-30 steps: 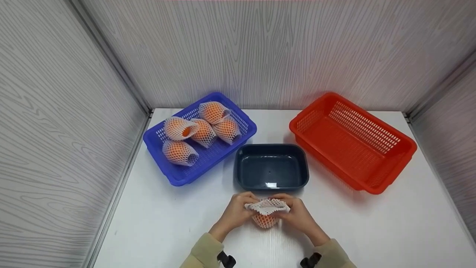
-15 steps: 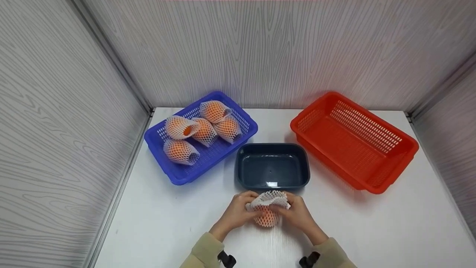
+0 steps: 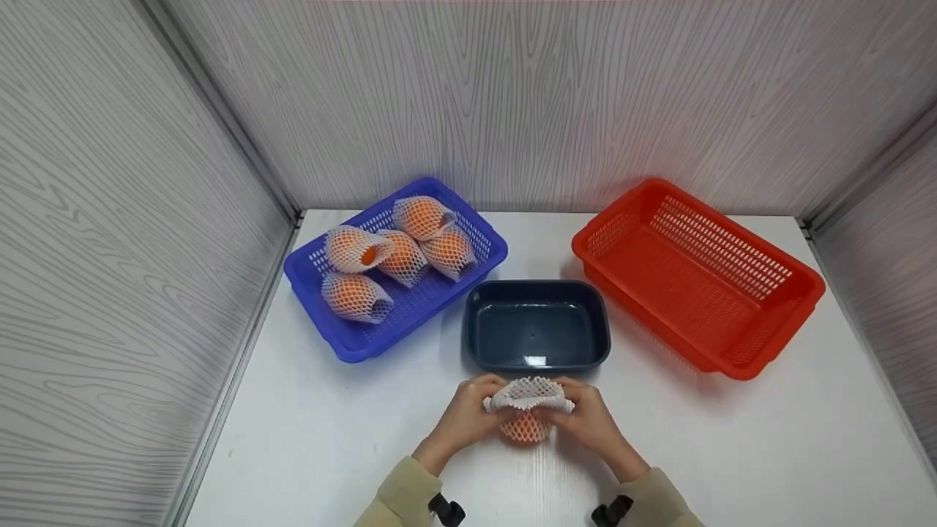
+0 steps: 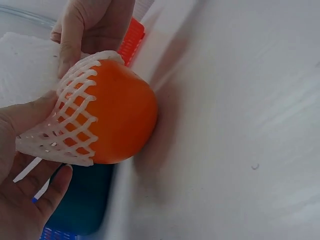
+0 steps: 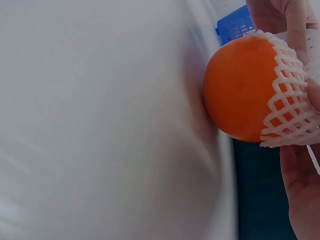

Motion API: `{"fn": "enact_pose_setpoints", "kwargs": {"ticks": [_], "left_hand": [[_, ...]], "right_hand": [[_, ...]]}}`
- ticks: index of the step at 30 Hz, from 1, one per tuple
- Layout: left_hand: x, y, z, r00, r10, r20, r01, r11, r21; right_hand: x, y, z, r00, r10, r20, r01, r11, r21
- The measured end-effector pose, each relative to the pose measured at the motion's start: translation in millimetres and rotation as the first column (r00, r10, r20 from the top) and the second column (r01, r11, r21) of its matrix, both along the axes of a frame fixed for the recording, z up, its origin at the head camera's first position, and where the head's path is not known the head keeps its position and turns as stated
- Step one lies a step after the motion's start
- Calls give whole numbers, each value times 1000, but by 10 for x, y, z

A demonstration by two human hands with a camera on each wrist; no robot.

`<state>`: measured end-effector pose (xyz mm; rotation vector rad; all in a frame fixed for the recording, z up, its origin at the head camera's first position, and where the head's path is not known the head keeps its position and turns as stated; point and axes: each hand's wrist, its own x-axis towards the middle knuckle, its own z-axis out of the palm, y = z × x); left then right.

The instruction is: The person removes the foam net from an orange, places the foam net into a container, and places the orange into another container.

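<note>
Both hands hold a white foam net sleeve [image 3: 533, 391] drawn partway over an orange [image 4: 125, 112]. In the head view they sit at the front middle, just before the dark basin. My left hand [image 3: 468, 410] grips the net's left side, its thumb at the near edge. From the other side, my right hand [image 3: 585, 417] pinches the net too, fingers behind it. The wrist views show the fruit's lower end bare and smooth, close over the white table, with the net [image 5: 290, 100] round its upper part. The net's mouth gapes upward, and its folds hide some fingertips.
A dark blue basin [image 3: 536, 329] stands right behind the hands. At the back left, a blue basket [image 3: 410, 322] bears several netted oranges [image 3: 355, 296]. The red basket [image 3: 681, 271] at the back right shows its bare bottom. Grained panels [image 3: 468, 102] wall the table.
The net's far edge has risen from a flatter, wide fold into an upright flap, and its mouth has opened. Fingers and thumbs have shifted slightly on the net; the hands stay in place.
</note>
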<state>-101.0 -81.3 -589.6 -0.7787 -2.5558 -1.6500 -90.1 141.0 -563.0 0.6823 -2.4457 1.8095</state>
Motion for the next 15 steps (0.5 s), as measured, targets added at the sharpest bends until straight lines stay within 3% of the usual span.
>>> {"fn": "enact_pose_setpoints", "kwargs": {"ticks": [4,8,12,15], "left_hand": [[7,-13,-5,999,-2,54,3,1000,-18],[0,-19,17,999,2,52,-1,1000,-27],[-10,-18,37,1000,26,10,-26,999,-26],[-5,-17,36,998,61,-8,-61,998,-31]], "right_hand": [[-1,-21,-9,1000,-25,-17,25,1000,-16],[-3,-27,-10,1000,-18,24,18,1000,-12],[8,-14,18,992,21,121,-26,999,39],[-12,24,-138,978,59,199,-78,993,89]]}}
